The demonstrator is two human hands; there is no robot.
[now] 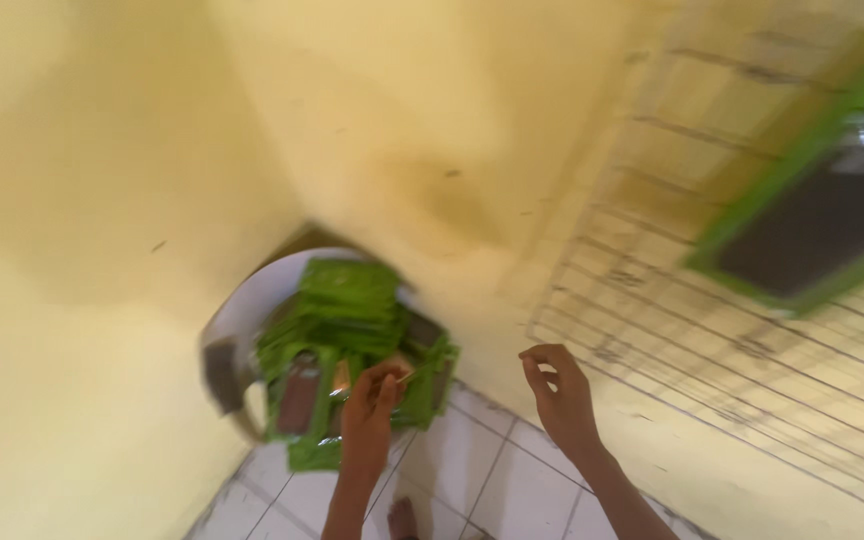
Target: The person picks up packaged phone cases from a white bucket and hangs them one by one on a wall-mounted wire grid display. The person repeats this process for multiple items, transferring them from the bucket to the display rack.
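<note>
Left hand (pixel 370 400) touching green packets (pixel 347 320); right hand (pixel 557 390) free beside wall rack (pixel 712 330).

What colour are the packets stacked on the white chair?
Bright green, some with dark panels; the packets show in the head view, the only one.

Warm, yellowish, fairly dim indoor light, soft and diffuse; source not visible. No hard shadows, no glare. Heavy motion blur everywhere: green packets (pixel 352 350) smeared, both hands soft-edged, wall grid lines (pixel 712 340) streaked. Strong tilt, wide-angle stretch at edges. Green-framed panel (pixel 812 225) top right blurred worst.
</note>
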